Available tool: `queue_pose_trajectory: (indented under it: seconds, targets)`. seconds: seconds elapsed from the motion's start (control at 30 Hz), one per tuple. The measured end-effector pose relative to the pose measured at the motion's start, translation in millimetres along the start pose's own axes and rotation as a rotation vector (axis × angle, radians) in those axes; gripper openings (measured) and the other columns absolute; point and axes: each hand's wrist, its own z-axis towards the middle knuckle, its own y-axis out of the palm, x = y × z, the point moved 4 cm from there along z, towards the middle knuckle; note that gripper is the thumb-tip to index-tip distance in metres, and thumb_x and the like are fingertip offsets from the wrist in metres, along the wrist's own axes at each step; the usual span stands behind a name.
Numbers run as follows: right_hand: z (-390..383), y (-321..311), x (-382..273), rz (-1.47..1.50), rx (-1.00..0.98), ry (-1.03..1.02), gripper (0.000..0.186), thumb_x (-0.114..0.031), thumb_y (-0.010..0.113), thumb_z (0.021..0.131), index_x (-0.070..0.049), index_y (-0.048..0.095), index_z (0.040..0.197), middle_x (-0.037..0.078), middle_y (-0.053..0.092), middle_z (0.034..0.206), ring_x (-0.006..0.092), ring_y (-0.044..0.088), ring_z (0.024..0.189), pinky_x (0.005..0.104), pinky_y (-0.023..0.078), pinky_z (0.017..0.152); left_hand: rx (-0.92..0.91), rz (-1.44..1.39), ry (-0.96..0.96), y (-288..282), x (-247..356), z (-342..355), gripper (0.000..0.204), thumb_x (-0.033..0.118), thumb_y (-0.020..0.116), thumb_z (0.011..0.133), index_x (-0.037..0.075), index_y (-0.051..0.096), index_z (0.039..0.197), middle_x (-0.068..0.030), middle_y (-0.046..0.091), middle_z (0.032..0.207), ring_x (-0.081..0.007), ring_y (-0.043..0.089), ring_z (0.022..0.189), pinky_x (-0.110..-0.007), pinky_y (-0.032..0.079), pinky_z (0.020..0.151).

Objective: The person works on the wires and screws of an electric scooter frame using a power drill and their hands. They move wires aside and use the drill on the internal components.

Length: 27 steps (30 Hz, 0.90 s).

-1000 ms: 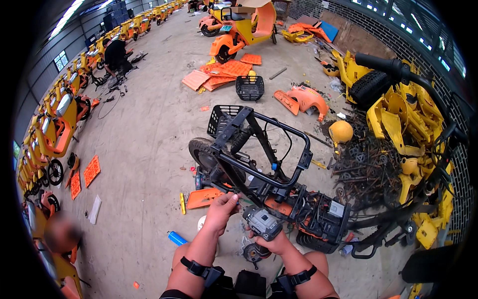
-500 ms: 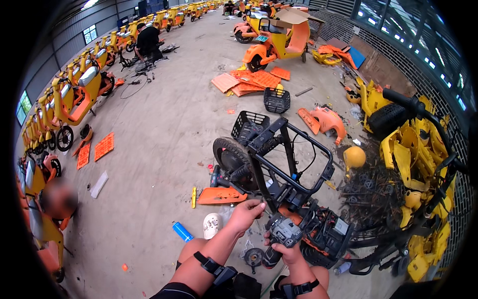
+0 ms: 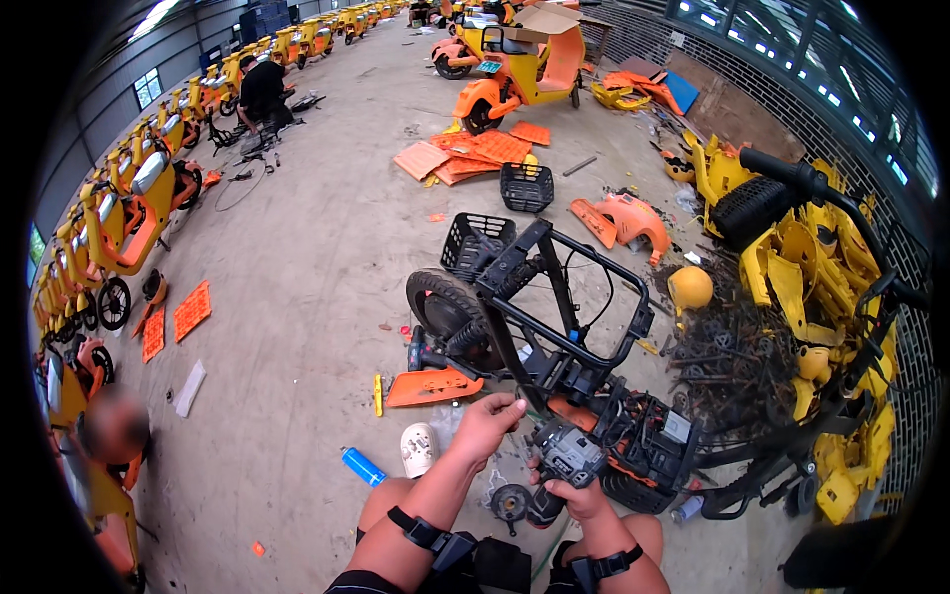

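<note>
In front of me a stripped scooter frame point(image 3: 509, 346) of black tubing leans over the floor, with its wheel point(image 3: 445, 309) and black basket point(image 3: 479, 244) on the far side. My right hand point(image 3: 577, 495) is wrapped around the handle of a grey and black cordless power tool point(image 3: 568, 453), held low beside the frame. Close to a dark tube, my left hand point(image 3: 487, 428) has thumb and forefinger pinched together; whatever is between them is too small to tell. Exposed wiring and a battery-like block point(image 3: 648, 436) sit right of the tool.
A round metal part point(image 3: 511, 503) lies below my hands. Left of them are an orange panel point(image 3: 432, 387), another cordless tool point(image 3: 420, 348) and a blue can point(image 3: 363, 466). Dark scrap parts point(image 3: 737, 381) and yellow body panels point(image 3: 792, 267) pile up right. A person point(image 3: 263, 94) crouches far left near parked scooters.
The view has swung slightly right, so the surroundings sit further left. Both hands keep nearly the same pose, the right still around the power tool and the left still pinched by the tube.
</note>
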Motion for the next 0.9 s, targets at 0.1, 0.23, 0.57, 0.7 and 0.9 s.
queue_pose_trajectory:
  seconds: [0.1,0.23,0.57,0.7,0.9]
  targets:
    - [-1.1,-6.5,5.0,-0.023,-0.009,-0.026,0.060,0.000,0.065,0.079,0.001,0.048,0.136,0.014,0.064,0.114,0.0211,0.065,0.096,0.0367,0.053,0.088,-0.002,0.023,0.004,1.7,-1.0,1.0,0.029,0.026,0.072,0.093,0.000,0.066,0.104,-0.0011,0.064,0.089,-0.0093,0.054,0.076,-0.025,0.047,0.073]
    - [-2.3,-6.3,2.1,-0.035,-0.018,-0.033,0.059,-0.001,0.065,0.080,0.001,0.048,0.136,0.013,0.064,0.117,0.0205,0.065,0.097,0.0369,0.053,0.088,-0.017,-0.032,-0.012,-0.9,-8.7,3.1,0.026,0.024,0.072,0.093,0.001,0.066,0.105,0.0006,0.062,0.085,-0.0088,0.056,0.076,-0.026,0.048,0.073]
    - [11.0,-4.8,3.1,-0.011,0.009,-0.038,0.061,-0.001,0.066,0.076,0.001,0.048,0.134,0.016,0.065,0.114,0.0240,0.066,0.096,0.0382,0.053,0.086,0.031,-0.112,-0.021,2.3,-4.8,7.9,0.026,0.025,0.068,0.096,0.001,0.065,0.106,0.0005,0.061,0.088,-0.0093,0.054,0.075,-0.026,0.048,0.077]
    - [16.3,-3.9,-1.9,-0.037,-0.024,-0.066,0.058,0.003,0.059,0.081,-0.001,0.048,0.137,0.012,0.063,0.117,0.0189,0.064,0.096,0.0352,0.053,0.086,0.031,-0.062,-0.022,1.1,-6.1,14.6,0.023,0.024,0.070,0.094,0.003,0.065,0.101,0.0007,0.060,0.086,-0.0092,0.054,0.075,-0.026,0.048,0.076]
    - [32.2,-25.5,-8.9,0.094,0.189,-0.103,0.060,0.004,0.059,0.075,0.001,0.048,0.134,0.015,0.065,0.114,0.0226,0.066,0.094,0.0367,0.053,0.086,0.060,-0.072,-0.025,8.9,-5.3,22.9,0.022,0.025,0.070,0.094,0.004,0.064,0.100,-0.0001,0.061,0.088,-0.0099,0.055,0.076,-0.026,0.048,0.076]
